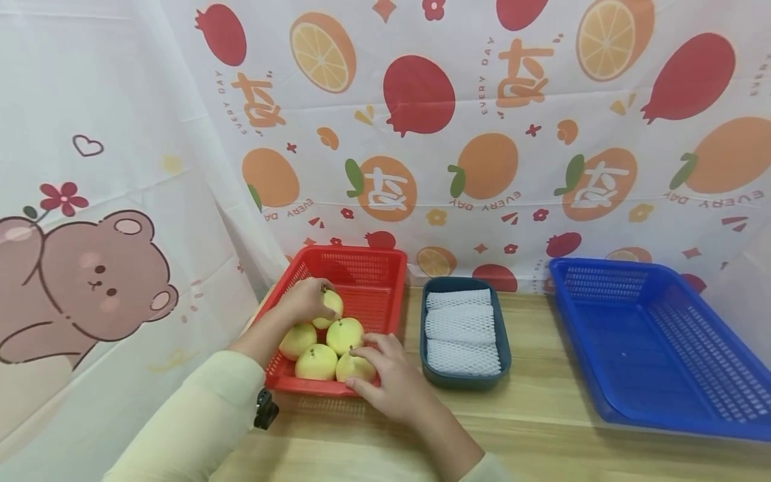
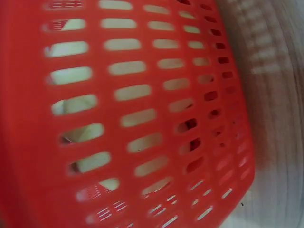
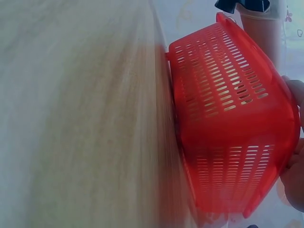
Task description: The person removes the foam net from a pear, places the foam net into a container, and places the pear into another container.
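Note:
Several pale yellow pears [image 1: 316,362] with dark stems lie together in the front part of a red plastic basket [image 1: 373,294]. My left hand [image 1: 306,300] reaches over the basket's left side and grips the rearmost pear [image 1: 331,304], fingers and thumb curled about it. At the front right corner, my right hand [image 1: 394,375] holds another pear [image 1: 354,367] between thumb and fingers. The left wrist view is filled by the basket's slotted wall [image 2: 156,90], which hides that hand. In the right wrist view, part of the right hand [image 3: 295,175] shows beyond the basket rim.
Right of the red basket, a dark green tray [image 1: 465,381] holds white foam net sleeves [image 1: 460,325]. Farther right stands a blue basket [image 1: 626,348] with slotted sides. All rest on a wooden table [image 1: 530,375] before a fruit-print curtain [image 1: 434,167].

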`<state>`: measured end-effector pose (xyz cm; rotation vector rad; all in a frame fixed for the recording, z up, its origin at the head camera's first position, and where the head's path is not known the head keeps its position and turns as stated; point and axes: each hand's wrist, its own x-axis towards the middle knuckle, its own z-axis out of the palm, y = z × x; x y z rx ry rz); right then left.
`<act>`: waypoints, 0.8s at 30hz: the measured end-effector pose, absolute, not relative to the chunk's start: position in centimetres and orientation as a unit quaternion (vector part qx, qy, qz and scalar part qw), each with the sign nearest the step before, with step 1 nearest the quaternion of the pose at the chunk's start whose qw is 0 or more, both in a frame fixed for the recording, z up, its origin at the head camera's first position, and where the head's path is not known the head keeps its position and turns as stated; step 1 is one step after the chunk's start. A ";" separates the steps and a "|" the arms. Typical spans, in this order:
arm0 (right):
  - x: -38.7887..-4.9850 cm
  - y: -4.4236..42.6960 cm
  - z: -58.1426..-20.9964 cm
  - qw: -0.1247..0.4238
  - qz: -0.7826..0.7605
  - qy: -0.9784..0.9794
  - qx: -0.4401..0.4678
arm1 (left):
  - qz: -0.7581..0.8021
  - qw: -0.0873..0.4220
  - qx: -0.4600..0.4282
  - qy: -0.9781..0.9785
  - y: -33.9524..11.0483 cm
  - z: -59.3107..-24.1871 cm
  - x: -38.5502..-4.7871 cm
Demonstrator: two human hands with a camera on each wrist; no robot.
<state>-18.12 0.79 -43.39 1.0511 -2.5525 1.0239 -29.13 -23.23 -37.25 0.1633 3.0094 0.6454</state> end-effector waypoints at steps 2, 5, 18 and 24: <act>-18.1 0.8 -43.4 0.098 0.345 -0.863 0.357 | 0.214 0.033 0.043 0.975 -23.3 -37.5 -29.2; -18.2 0.8 -43.4 0.098 0.339 -0.865 0.358 | 0.216 0.039 0.037 0.975 -23.5 -38.0 -29.5; -18.1 0.7 -43.9 0.106 0.328 -0.865 0.366 | 0.242 0.071 0.034 0.967 -23.5 -38.1 -29.0; -18.4 0.9 -43.7 0.110 0.321 -0.865 0.371 | 0.251 0.075 0.034 0.965 -23.7 -38.0 -29.0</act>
